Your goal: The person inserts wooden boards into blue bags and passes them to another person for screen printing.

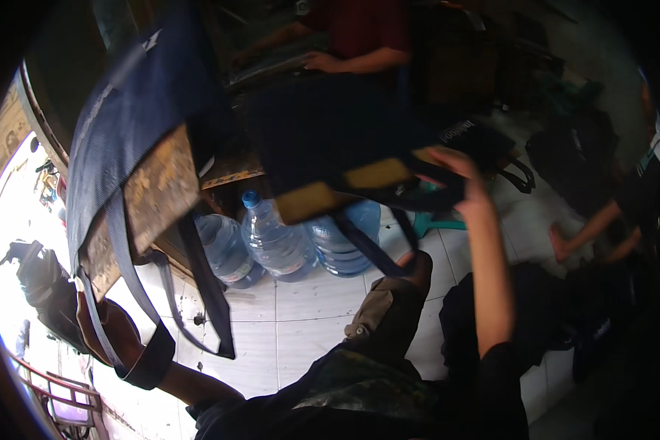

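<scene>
My left hand (114,326) is at the lower left, closed on a navy fabric bag (132,95), among its hanging straps. A worn, stained wooden board (158,183) sits inside or under that bag, its lower part exposed. My right hand (455,172) grips a second dark bag (323,132), held tilted in the middle, with a yellowish board edge (378,174) along its lower side and a strap loop hanging below. Part of my left fingers is hidden behind the straps and board.
Three large water bottles (271,242) stand on white tile floor (249,330). A co-worker in a red shirt (359,33) works behind. Another person's bare leg (587,227) is at right, beside dark bundles (506,308). A bright doorway with a metal rack (59,396) is at left.
</scene>
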Motion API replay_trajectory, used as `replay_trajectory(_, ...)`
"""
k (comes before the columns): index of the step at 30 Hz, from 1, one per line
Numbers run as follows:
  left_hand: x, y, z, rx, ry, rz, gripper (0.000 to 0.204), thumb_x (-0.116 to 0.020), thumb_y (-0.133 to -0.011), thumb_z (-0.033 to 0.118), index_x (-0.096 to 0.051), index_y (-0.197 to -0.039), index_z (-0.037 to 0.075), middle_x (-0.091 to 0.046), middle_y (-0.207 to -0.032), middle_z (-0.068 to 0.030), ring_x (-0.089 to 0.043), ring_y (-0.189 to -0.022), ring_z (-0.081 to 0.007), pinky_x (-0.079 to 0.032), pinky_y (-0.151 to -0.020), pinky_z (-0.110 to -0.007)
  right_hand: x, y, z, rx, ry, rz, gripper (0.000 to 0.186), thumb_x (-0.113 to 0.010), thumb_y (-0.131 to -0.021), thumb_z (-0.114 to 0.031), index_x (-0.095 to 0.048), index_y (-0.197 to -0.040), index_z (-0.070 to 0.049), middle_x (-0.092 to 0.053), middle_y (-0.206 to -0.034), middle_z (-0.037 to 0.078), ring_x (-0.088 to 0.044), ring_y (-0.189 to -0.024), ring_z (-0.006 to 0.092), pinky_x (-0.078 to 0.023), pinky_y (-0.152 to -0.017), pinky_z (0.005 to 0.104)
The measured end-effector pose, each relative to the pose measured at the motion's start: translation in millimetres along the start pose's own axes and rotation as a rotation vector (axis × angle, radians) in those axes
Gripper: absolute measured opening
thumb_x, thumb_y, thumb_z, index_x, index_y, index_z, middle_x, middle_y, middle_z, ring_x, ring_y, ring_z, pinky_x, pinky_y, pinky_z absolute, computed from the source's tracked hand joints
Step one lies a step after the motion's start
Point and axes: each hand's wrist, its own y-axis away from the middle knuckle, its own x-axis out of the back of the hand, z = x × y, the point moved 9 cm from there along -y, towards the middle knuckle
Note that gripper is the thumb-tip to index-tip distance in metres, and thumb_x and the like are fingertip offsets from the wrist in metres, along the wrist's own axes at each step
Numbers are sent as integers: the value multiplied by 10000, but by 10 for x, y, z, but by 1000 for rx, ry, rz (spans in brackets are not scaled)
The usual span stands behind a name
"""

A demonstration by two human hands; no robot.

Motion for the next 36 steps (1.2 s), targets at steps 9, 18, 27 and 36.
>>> replay_trajectory(9,-402,340,47,86,442,-20,369,-533,-892,90,-514,-1210,-96,-591,-1121,-244,-631,-959,-271,-512,-844,-333,-873,-1087,1176,-158,202,-183,274,-648,-850,-134,-594,-841,134,-657,-724,207,-679,-590,266,-591,-514,308)
replay_trajectory(18,-1914,1732,1750,586,1325,-503,409,-544,-908,173,-462,-1237,-56,-596,-1044,-150,-600,-814,-170,-498,-700,-264,156,2487,110,450,1398,547,175,-639,-851,-125,-603,-868,46,-659,-776,141,-657,-675,188,-544,-602,272)
replay_trajectory(27,-2620,3833,3566,825,1780,-1378,290,-582,-892,136,-511,-1127,-17,-635,-909,-104,-612,-656,-159,-519,-587,-284,1650,4804,259,128,1347,1536,121,-602,-863,-59,-611,-952,22,-653,-844,96,-628,-746,150,-503,-670,252)
replay_trajectory(36,-2940,4116,3595,891,1800,-1660,240,-547,-922,134,-517,-1122,4,-647,-944,-88,-630,-707,-150,-521,-637,-278,840,4675,-90,526,715,1342,203,-549,-889,-14,-582,-1086,25,-659,-898,86,-631,-795,141,-507,-710,271)
